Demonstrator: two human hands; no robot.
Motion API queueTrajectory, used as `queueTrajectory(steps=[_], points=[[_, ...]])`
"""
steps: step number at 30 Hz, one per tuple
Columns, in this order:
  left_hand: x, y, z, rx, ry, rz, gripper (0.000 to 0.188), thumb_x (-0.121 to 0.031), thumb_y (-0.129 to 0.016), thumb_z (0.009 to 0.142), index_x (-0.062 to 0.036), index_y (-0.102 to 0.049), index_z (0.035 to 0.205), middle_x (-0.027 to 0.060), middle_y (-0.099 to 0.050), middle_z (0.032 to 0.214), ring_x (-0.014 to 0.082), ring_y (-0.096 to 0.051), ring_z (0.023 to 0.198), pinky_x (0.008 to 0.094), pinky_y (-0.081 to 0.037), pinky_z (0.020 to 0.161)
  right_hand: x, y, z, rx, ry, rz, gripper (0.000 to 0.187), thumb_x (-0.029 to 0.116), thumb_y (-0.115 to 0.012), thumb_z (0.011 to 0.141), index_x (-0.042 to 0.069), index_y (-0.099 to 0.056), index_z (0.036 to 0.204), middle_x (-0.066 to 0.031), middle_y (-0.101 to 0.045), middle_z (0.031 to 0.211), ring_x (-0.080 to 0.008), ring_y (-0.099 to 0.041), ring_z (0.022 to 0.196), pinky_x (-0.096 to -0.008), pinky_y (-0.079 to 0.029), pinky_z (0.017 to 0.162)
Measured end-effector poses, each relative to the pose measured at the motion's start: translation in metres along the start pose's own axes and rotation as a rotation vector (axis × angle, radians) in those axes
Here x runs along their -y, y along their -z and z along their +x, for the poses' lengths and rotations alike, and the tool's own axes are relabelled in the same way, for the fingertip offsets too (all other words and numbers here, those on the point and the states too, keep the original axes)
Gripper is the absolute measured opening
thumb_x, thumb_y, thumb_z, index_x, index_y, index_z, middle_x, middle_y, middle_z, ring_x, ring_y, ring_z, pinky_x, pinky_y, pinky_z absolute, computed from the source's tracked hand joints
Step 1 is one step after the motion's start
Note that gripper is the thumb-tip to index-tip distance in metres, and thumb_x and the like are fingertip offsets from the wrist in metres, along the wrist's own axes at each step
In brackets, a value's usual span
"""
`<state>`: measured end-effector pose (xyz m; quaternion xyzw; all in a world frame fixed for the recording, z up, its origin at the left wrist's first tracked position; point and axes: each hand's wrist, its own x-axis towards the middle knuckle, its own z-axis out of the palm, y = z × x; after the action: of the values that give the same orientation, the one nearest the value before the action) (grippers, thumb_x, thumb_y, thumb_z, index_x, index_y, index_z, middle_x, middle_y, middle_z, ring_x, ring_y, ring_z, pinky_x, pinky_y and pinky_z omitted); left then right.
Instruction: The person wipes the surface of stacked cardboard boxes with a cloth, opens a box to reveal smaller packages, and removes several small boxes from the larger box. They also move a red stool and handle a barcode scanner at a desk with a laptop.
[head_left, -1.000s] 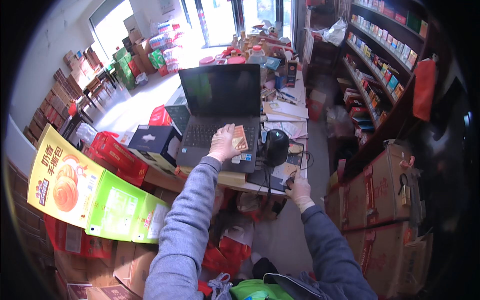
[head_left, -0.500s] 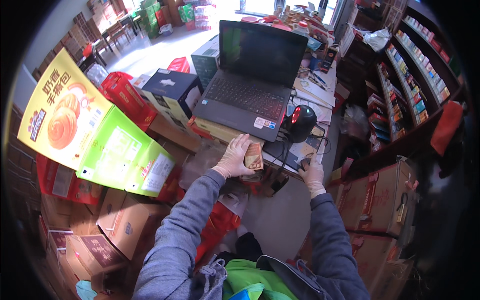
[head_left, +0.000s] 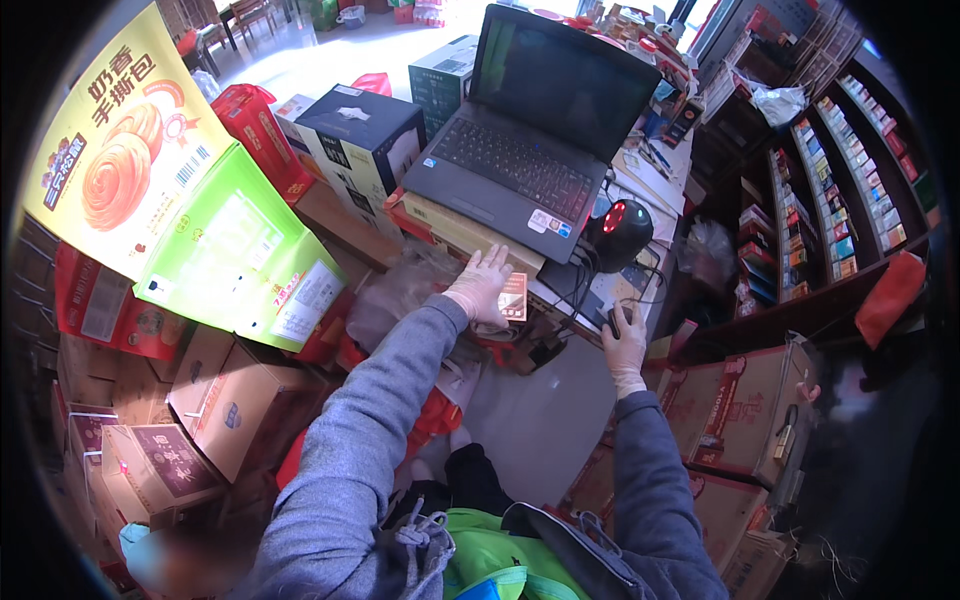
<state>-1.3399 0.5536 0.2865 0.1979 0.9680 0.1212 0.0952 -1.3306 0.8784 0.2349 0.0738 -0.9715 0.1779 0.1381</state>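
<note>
My left hand (head_left: 479,286), in a pale thin glove, lies with fingers stretched out over the front edge of the yellowish box under the laptop (head_left: 510,165). A small orange-and-cream packet (head_left: 514,298) sits right beside its thumb side; whether they touch I cannot tell. My right hand (head_left: 625,347), gloved alike, is curled over a dark computer mouse (head_left: 611,322) at the desk's front right, and its fingers partly hide the mouse. Between the hands, a black scanner (head_left: 619,232) with glowing red lights stands by the laptop's right corner. The laptop is unfolded with a dark screen.
Black cables (head_left: 580,290) hang over the desk edge below the scanner. A dark blue box (head_left: 362,130) and a bright yellow-green carton (head_left: 225,240) stand to the left. Shelves of small packs (head_left: 825,180) line the right, above large brown cartons (head_left: 735,410).
The whole view has shifted, so the laptop and scanner appear farther right. Both hands keep nearly the same places, the left by the packet and the right on the mouse.
</note>
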Motion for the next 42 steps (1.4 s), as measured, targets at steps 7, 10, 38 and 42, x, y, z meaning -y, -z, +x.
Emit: queueTrajectory(steps=[7, 10, 38, 42], points=[[-0.007, 0.011, 0.004, 0.075, 0.045, 0.095, 0.102, -0.045, -0.080, 0.052, 0.0054, -0.039, 0.131, 0.0273, -0.021, 0.147, 0.0376, -0.018, 0.140, 0.0459, -0.016, 0.114, -0.001, -0.001, -0.002, -0.014, 0.014, 0.020, 0.051, 0.015, -0.065, 0.076, 0.018, -0.056, 0.126, -0.0213, -0.043, 0.134, -0.0391, -0.042, 0.121, -0.0428, -0.037, 0.102], [-0.008, 0.013, 0.005, 0.077, 0.047, 0.088, 0.103, -0.045, -0.080, 0.050, 0.0055, -0.039, 0.131, 0.0269, -0.022, 0.147, 0.0372, -0.019, 0.139, 0.0455, -0.016, 0.114, -0.002, -0.002, -0.002, -0.001, 0.004, -0.003, 0.049, 0.015, -0.064, 0.076, 0.017, -0.056, 0.125, -0.0212, -0.044, 0.133, -0.0391, -0.043, 0.120, -0.0430, -0.037, 0.102], [-0.004, 0.014, 0.008, 0.096, 0.047, 0.090, 0.104, -0.049, -0.079, 0.052, 0.0045, -0.040, 0.132, 0.0273, -0.025, 0.146, 0.0369, -0.020, 0.139, 0.0432, -0.017, 0.114, -0.002, -0.001, 0.000, 0.010, 0.008, -0.018, 0.042, 0.013, -0.063, 0.076, 0.016, -0.062, 0.117, -0.0216, -0.047, 0.133, -0.0388, -0.044, 0.119, -0.0431, -0.038, 0.101], [-0.004, 0.014, 0.009, 0.099, 0.047, 0.093, 0.103, -0.048, -0.079, 0.052, 0.0048, -0.040, 0.132, 0.0274, -0.025, 0.146, 0.0370, -0.021, 0.139, 0.0433, -0.017, 0.114, 0.000, -0.001, 0.001, 0.008, 0.000, -0.038, 0.043, 0.013, -0.063, 0.076, 0.016, -0.062, 0.118, -0.0213, -0.046, 0.134, -0.0389, -0.044, 0.119, -0.0430, -0.039, 0.101]])
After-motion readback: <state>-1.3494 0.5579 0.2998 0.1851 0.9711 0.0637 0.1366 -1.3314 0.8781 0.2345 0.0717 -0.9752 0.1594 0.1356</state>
